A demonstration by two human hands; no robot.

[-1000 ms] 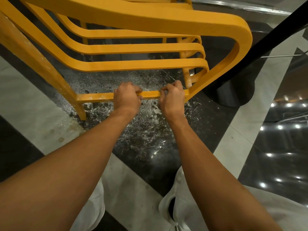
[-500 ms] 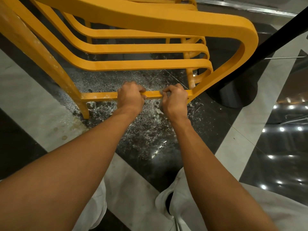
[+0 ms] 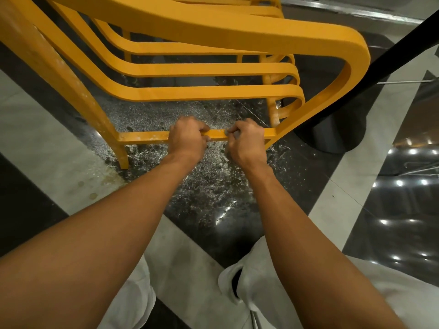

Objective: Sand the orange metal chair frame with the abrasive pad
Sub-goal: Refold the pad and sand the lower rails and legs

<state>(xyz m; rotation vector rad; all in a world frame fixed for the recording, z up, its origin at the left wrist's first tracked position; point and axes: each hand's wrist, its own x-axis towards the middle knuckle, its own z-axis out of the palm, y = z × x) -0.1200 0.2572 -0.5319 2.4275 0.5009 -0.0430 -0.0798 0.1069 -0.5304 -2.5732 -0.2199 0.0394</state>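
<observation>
While both hands close round the lower crossbar [image 3: 142, 136] of the orange chair frame [image 3: 237, 27], which stands on the floor, sanding appears part-done. The left hand [image 3: 187, 138] wraps the bar near mid-length. The right hand [image 3: 247, 143] wraps it just beside, with a short bare stretch between them. What is probably the abrasive pad [image 3: 230, 132] shows as a grey sliver at the right hand's fingers (mostly hidden, so not certain). Pale scuffs fleck the crossbar left of the hands and the left leg [image 3: 70, 91], suggesting work done there. The slats [image 3: 202, 93] above look evenly orange, probably untouched. Pale dust speckles the dark floor [image 3: 213, 186] beneath. Free bar runs leftward to the leg. Rightward the corner joint [image 3: 273, 134] is near, with a black post base [image 3: 332, 136] beyond.
</observation>
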